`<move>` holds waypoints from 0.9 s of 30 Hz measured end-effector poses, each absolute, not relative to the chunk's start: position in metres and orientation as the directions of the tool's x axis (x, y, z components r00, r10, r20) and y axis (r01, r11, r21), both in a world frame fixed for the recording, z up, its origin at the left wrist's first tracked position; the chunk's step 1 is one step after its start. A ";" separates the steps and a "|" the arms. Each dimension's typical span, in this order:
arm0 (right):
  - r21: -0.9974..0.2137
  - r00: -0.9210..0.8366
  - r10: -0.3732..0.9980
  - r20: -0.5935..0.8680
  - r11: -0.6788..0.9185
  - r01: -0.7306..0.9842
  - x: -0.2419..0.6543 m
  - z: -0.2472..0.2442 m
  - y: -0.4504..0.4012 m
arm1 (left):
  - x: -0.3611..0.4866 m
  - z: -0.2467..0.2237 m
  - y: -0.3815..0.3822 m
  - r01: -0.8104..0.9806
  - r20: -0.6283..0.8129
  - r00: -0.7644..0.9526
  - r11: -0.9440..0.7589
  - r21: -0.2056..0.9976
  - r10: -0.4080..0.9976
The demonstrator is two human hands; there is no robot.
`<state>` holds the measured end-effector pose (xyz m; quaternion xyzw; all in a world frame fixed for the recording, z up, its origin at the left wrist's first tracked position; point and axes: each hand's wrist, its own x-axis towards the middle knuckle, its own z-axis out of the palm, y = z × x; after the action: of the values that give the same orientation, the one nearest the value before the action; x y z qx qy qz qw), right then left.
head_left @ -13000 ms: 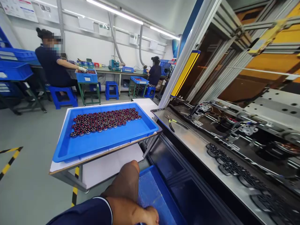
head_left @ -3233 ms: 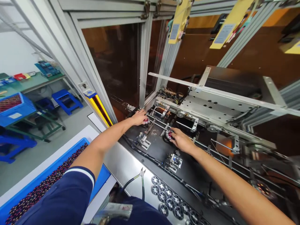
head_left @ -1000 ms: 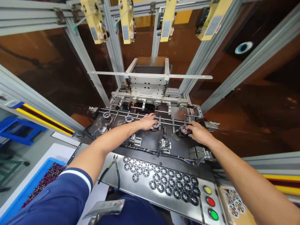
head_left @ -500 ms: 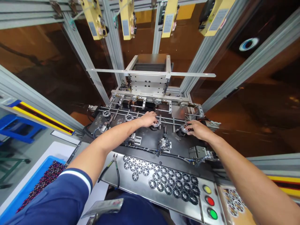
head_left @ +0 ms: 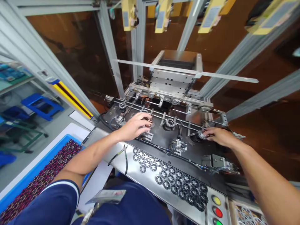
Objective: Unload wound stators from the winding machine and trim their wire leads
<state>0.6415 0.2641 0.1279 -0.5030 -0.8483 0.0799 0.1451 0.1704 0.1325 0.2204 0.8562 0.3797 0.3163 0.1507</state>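
Note:
My left hand (head_left: 137,126) is closed around a small copper-wound stator (head_left: 148,123), held above the black machine plate between two stations. Its fingers cover much of the part. To its right, a ring-shaped fixture (head_left: 170,123) stands with nothing in it. My right hand (head_left: 219,136) has its fingertips pinched at the rightmost ring fixture (head_left: 201,135), on what looks like another stator, mostly hidden by the fingers. Another ring fixture (head_left: 122,106) is at the far left, and one more lies partly behind my left hand.
Several black-and-silver slotted rings (head_left: 174,179) lie in rows on the metal ledge, beside open cutting pliers (head_left: 123,153). Yellow, red and green buttons (head_left: 217,212) sit at its right end. A blue tray (head_left: 63,140) of small dark parts is at left. Aluminium posts (head_left: 110,47) frame the station.
My left hand has lifted the stator out of the third fixture and moved it left and toward me. My right hand stays at the rightmost fixture, fingers now tighter. The view has turned left.

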 end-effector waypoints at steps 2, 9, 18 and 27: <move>-0.288 -0.509 0.839 0.194 0.545 0.788 0.637 0.139 0.264 | 0.127 0.210 0.087 0.639 0.358 0.403 -0.539 0.548 0.842; -0.359 -0.657 0.638 0.403 0.770 0.527 0.460 0.159 0.165 | 0.018 0.127 -0.054 0.884 -0.033 0.001 0.014 0.466 0.999; -0.346 -0.871 0.483 0.094 0.836 0.426 0.177 0.056 0.023 | 0.001 0.048 -0.045 0.918 -0.087 -0.140 0.162 0.361 0.986; -0.351 -0.789 0.559 0.255 0.814 0.464 0.317 0.066 0.004 | 0.028 0.056 -0.084 0.848 0.216 -0.290 0.146 0.510 0.932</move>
<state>0.3169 0.0035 0.0659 -0.2733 -0.9359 0.1359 0.1762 0.0283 -0.0837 0.0556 0.5908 0.7532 0.2791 0.0757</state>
